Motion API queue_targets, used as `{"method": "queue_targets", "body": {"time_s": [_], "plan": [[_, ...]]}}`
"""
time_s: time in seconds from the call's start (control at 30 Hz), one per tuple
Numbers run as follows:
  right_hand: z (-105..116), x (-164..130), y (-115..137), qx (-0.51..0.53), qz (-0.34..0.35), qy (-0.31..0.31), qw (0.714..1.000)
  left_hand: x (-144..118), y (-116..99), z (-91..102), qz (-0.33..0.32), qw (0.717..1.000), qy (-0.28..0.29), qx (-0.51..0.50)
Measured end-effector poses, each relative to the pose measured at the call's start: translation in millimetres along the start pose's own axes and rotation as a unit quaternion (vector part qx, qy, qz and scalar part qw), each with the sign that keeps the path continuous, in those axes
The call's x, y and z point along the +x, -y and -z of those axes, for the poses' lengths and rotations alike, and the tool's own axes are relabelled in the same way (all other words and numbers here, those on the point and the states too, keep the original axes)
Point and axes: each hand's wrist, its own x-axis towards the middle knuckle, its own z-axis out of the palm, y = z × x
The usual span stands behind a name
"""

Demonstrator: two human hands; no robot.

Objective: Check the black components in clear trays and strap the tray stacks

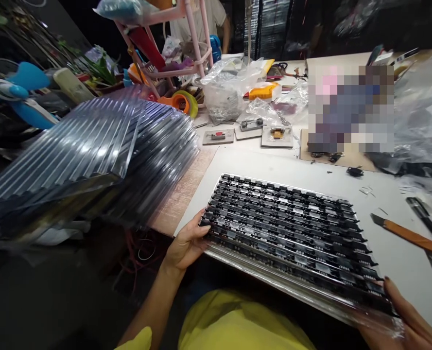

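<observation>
Low in the frame, the left hand (187,243) gripped the left edge of a component-filled tray (288,233), fingers curled onto it; the right hand (407,316) clasped its lower-right corner. A stack of ribbed trays (92,150) sat left; an orange-handled knife (408,235) lay right.

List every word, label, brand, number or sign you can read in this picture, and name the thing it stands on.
No text can be read anywhere.
White marks on the black parts in the tray held by the left hand and right hand: too small to read.
Yellow packet among the plastic bags: print too blurred.
The pixelated patch: nothing legible.
</observation>
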Motion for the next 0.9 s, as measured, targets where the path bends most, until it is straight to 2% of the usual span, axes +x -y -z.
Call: {"method": "queue_targets", "body": {"time_s": [0.1,0.17,0.37,0.53,0.6,0.77,0.9], "plan": [[-4,0,-1,-0.014,-0.042,-0.071,0.996,0,1,-1.2,-0.010,1.000,-0.001,-0.004],[-6,-1,-2,-0.028,-0.051,-0.095,0.994,1,1,-2.0,-0.016,1.000,-0.001,-0.009],[-1,-3,-6,-0.064,-0.015,0.024,0.998,1,2,-2.1,-0.016,0.999,0.014,-0.027],[-11,-10,-5,-0.023,0.003,-0.043,0.999,0,1,-2.2,-0.016,0.999,0.013,-0.025],[-16,-13,-7,-0.005,0.026,-0.048,0.999,-1,0,-3.8,-0.011,0.999,0.007,-0.031],[-23,-17,-14,0.036,0.071,0.007,0.997,-7,3,-9.3,-0.022,0.992,-0.050,-0.113],[-26,-15,-17,0.062,0.064,0.055,0.994,-11,8,-12.4,-0.048,0.976,-0.109,-0.182]]}}
